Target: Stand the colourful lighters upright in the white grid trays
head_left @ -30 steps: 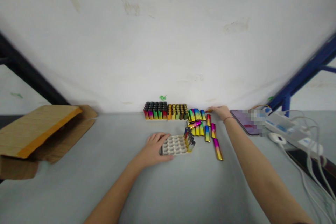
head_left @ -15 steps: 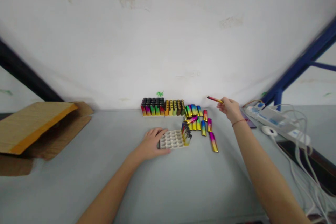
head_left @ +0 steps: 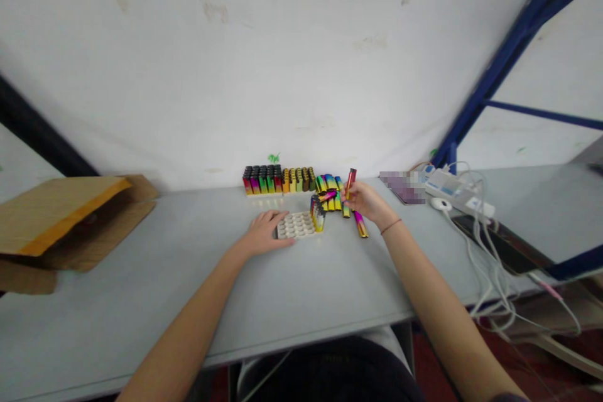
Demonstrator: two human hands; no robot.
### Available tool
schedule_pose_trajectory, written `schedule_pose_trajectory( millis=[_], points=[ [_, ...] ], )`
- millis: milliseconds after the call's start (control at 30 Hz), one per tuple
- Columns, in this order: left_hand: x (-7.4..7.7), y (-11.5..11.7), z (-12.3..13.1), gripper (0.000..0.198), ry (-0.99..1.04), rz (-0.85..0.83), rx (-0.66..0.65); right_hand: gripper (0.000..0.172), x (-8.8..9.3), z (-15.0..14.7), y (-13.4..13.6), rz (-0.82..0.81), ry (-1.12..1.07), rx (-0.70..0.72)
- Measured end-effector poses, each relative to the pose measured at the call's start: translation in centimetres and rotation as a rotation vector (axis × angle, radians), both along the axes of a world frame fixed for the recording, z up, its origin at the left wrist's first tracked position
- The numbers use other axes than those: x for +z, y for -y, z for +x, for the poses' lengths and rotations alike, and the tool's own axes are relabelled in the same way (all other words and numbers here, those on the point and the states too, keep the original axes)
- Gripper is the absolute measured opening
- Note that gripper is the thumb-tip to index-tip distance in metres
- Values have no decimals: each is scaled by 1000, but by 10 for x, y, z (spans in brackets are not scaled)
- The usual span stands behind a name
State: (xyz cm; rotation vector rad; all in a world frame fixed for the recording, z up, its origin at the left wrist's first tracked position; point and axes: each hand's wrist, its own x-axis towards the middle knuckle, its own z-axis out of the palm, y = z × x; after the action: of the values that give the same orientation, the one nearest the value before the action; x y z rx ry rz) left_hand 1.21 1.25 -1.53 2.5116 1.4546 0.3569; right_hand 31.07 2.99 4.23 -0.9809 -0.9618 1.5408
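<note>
My left hand (head_left: 266,233) grips the left end of a white tray (head_left: 296,226) with rows of holes, thumb along its near edge. Several lighters (head_left: 318,213) stand upright in the holes at its right end. Between its fingertips my right hand (head_left: 370,202) holds a red and gold lighter (head_left: 350,183), nearly upright, right of the tray. Behind and beneath that hand lies a loose pile of shiny multicoloured lighters (head_left: 330,185), partly hidden. A magenta and gold lighter (head_left: 360,225) lies apart, just below the right hand.
By the wall stand a block of black-topped lighters (head_left: 262,179) and a block of yellowish ones (head_left: 298,180). An open cardboard box (head_left: 70,217) sits on the left. To the right are a power strip (head_left: 459,191), white cables (head_left: 490,276) and a dark flat device (head_left: 504,245).
My right hand has moved in toward the lighter pile, and its lighter has turned from nearly level to nearly upright. The camera view has shifted; my left hand stays on the tray.
</note>
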Motion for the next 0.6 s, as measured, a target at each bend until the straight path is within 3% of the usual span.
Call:
schedule_pose_trajectory(
  millis=[167, 367, 600],
  points=[
    [0, -1, -1, 80, -1, 10, -11, 24, -16, -28, 13, 113, 117, -74],
    [0, -1, -1, 81, 4, 11, -4, 31, -29, -34, 20, 367, 246, -92],
    [2, 0, -1, 82, -4, -3, -3, 45, -29, -36, 23, 345, 271, -109]
  ],
)
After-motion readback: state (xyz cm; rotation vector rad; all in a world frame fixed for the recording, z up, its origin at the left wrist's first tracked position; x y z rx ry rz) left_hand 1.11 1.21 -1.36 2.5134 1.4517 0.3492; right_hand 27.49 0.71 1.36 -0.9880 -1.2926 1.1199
